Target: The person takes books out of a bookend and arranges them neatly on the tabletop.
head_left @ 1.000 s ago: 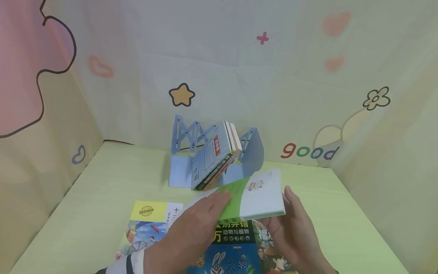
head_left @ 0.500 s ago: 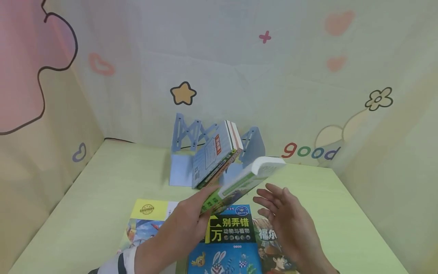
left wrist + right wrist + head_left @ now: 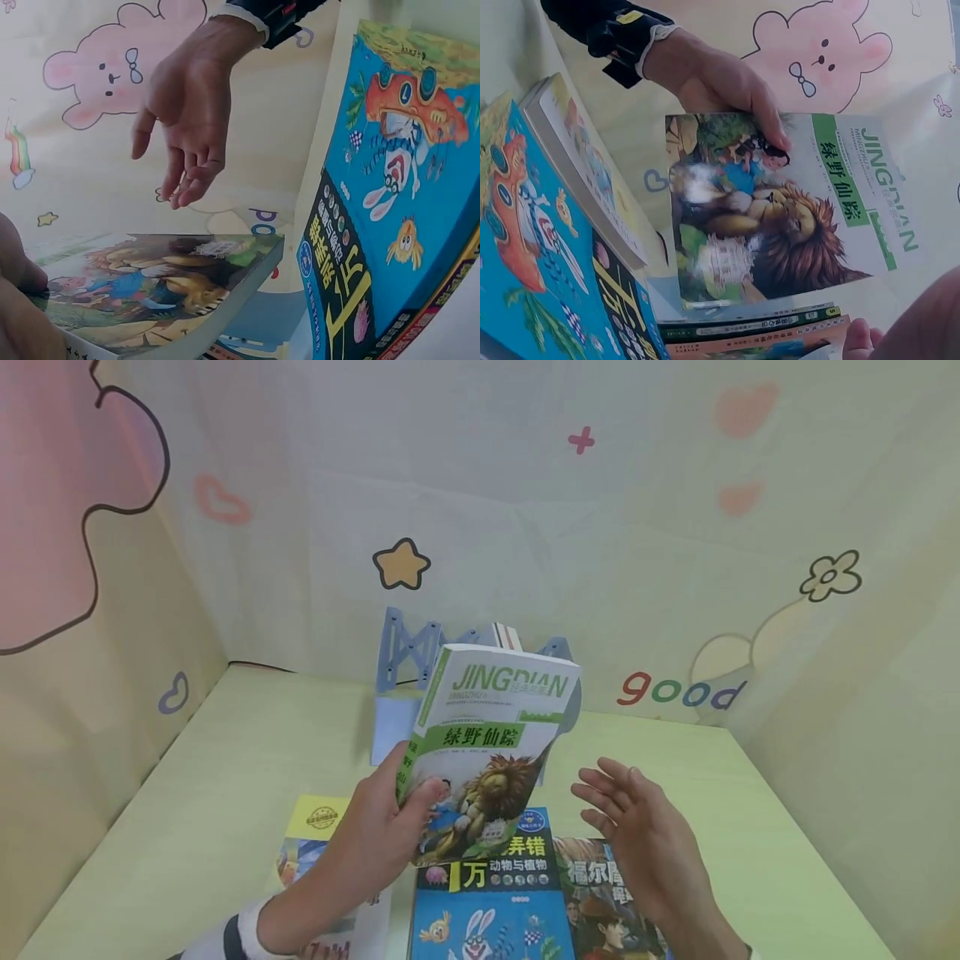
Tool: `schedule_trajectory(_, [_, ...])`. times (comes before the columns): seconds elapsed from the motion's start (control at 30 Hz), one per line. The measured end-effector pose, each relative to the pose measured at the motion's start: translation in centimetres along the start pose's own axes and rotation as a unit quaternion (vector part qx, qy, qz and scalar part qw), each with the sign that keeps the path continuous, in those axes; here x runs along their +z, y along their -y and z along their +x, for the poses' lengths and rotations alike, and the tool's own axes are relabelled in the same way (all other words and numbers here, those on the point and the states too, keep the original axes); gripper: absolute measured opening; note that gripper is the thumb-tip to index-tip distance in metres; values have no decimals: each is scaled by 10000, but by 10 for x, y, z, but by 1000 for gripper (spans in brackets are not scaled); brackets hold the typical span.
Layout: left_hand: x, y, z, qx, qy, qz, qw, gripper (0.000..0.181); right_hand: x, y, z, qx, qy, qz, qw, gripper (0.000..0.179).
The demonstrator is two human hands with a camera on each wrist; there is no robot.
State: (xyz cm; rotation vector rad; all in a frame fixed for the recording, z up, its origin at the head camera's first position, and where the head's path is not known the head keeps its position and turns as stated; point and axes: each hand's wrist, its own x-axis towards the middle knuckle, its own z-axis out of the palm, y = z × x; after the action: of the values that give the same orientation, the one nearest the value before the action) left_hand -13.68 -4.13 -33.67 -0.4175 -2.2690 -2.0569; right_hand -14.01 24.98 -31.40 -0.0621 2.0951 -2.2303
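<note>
My left hand (image 3: 378, 822) grips a paperback book (image 3: 480, 752) by its spine edge, thumb across the front cover. The cover is white and green with a lion, and it faces me, held up above the table. My right hand (image 3: 645, 827) is off to the book's right, fingers loosely spread and holding nothing. In the right wrist view the same lion book (image 3: 772, 210) shows its full cover, with the left hand (image 3: 720, 82) at its edge. Behind it, a blue expandable bookend (image 3: 405, 652) is partly hidden, along with the leaning books (image 3: 757, 326) it holds.
On the table below the hands lie a blue rabbit book (image 3: 487, 914), a yellow-topped book (image 3: 318, 818) at left and a dark comic-style book (image 3: 603, 902) at right. A patterned cloth (image 3: 480, 527) hangs behind the table.
The left hand has turned the book from its back cover, past edge-on, to its upright front cover. The right hand has let go of it and stays at the right.
</note>
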Motion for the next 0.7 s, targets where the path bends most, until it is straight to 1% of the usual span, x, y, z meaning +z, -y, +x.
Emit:
schedule_trajectory(0.1, [-4, 0, -1, -113, -9, -285, 9995, 47, -3, 3, 5, 14, -69, -53, 10000, 54])
schedule_trajectory(0.17, [-6, 1, -2, -160, -1, -450, 9989, 48, -8, 6, 12, -70, -113, -65, 9999, 52])
schedule_trajectory(0.3, [-9, 4, -4, -263, 46, -712, 9971, 49, -17, 13, 27, -267, -221, -91, 9994, 47])
schedule_trajectory(0.4, [-11, 6, -7, -413, 120, -902, 9950, 51, -21, 18, 40, -347, -402, -163, 9985, 45])
schedule_trajectory(0.5, [-12, 8, -11, -717, 211, -929, 9929, 58, -24, 21, 53, -478, -624, -418, 9960, 42])
schedule_trajectory(0.57, [-13, 8, -15, -905, 242, -829, 9921, 65, -26, 22, 64, -645, -726, -603, 9934, 40])
schedule_trajectory(0.63, [-12, 10, -18, -1047, 229, -774, 9912, 68, -26, 23, 74, -803, -831, -827, 9899, 38])
schedule_trajectory(0.7, [-11, 11, -20, -1107, 214, -823, 9902, 67, -26, 23, 85, -926, -936, -1070, 9855, 40])
